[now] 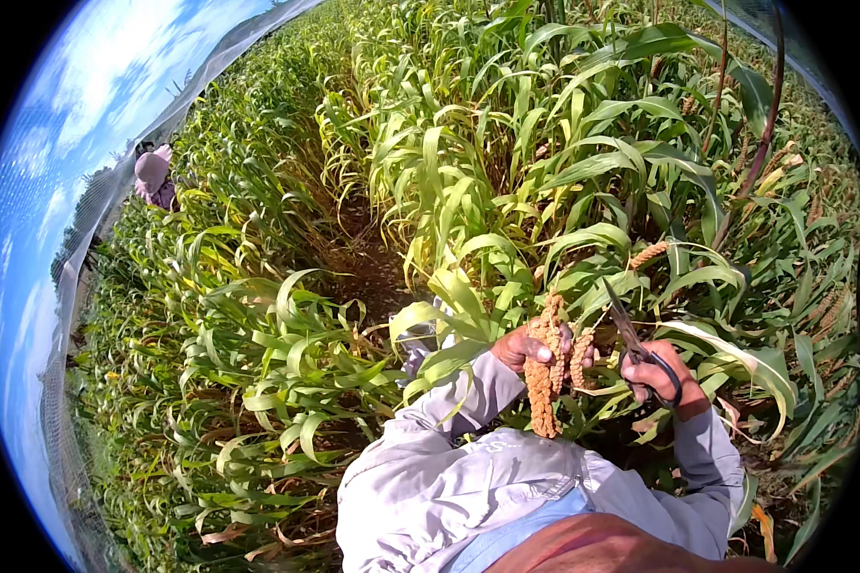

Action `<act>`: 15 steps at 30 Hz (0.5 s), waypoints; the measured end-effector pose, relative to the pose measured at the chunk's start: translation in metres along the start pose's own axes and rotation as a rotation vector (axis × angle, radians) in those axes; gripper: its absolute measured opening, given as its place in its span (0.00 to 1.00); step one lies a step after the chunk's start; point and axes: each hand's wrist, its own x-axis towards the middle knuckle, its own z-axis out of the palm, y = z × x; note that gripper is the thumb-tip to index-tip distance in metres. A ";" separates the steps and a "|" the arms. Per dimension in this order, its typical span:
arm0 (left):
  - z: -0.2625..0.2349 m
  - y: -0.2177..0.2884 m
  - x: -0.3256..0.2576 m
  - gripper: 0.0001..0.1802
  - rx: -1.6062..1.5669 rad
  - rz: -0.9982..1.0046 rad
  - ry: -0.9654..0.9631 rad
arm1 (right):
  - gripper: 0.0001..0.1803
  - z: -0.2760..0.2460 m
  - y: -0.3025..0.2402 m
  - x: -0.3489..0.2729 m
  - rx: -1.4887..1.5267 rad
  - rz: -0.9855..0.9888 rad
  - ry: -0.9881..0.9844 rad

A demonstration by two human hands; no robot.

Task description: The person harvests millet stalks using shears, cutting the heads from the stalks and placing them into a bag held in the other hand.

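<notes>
We stand in a field of tall green grain plants [506, 172], looking down over our pale grey sleeves. Our left hand [524, 349] is closed around a bunch of brown seed heads [545, 377], which hang down from the fist in front of our chest, near the middle of the scene. Some heads rise just above the fingers, and one more shows just to the right of the fist. Our right hand [657, 374] grips a pair of scissors [631, 336], fingers through the dark handles, the blades pointing up and far-left, close beside the bunch but apart from it. We cannot tell whether the blades are parted or shut.

Another brown seed head [650, 254] stands on its stalk farther off, above the scissors, among the leaves. A strip of bare brown soil [368, 272] runs away from us between the rows, to the left of our hands. Far to the left, another person in a pink hat [151, 170] shows among the plants, under a blue sky with white clouds.
</notes>
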 end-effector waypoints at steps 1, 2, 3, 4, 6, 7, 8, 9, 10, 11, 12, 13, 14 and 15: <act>0.000 0.013 -0.011 0.19 0.030 -0.023 -0.051 | 0.12 0.010 -0.009 0.003 0.029 -0.012 -0.067; -0.001 0.022 -0.020 0.19 0.075 -0.010 -0.117 | 0.13 0.020 -0.015 0.008 0.127 -0.042 -0.128; -0.002 0.030 -0.028 0.19 0.121 0.003 -0.182 | 0.13 0.029 -0.019 0.013 0.170 -0.058 -0.142; 0.001 0.037 -0.035 0.20 0.162 0.012 -0.224 | 0.14 0.036 -0.021 0.017 0.216 -0.069 -0.156; 0.003 0.056 -0.059 0.20 0.252 -0.036 -0.187 | 0.15 0.047 -0.026 0.028 0.254 -0.115 -0.196; 0.006 0.063 -0.071 0.20 0.291 -0.020 -0.188 | 0.16 0.055 -0.039 0.031 0.239 -0.106 -0.190; 0.009 0.068 -0.081 0.20 0.329 -0.004 -0.189 | 0.17 0.060 -0.043 0.037 0.233 -0.079 -0.154; 0.013 0.074 -0.091 0.20 0.368 0.011 -0.191 | 0.17 0.065 -0.046 0.043 0.227 -0.051 -0.117; 0.017 0.080 -0.097 0.20 0.406 0.019 -0.201 | 0.16 0.064 -0.044 0.049 0.168 -0.059 -0.112; 0.020 0.087 -0.104 0.19 0.444 0.027 -0.211 | 0.15 0.070 -0.044 0.052 0.222 -0.051 -0.127; 0.022 0.089 -0.113 0.19 0.418 0.082 -0.228 | 0.14 0.079 -0.046 0.053 0.276 -0.044 -0.141; 0.026 0.091 -0.128 0.19 0.400 0.149 -0.231 | 0.14 0.086 -0.047 0.057 0.327 -0.040 -0.176; 0.036 0.100 -0.140 0.20 0.409 0.262 -0.326 | 0.14 0.092 -0.044 0.055 0.373 -0.028 -0.274; 0.048 0.118 -0.153 0.20 0.420 0.376 -0.418 | 0.17 0.097 -0.045 0.056 0.461 -0.049 -0.335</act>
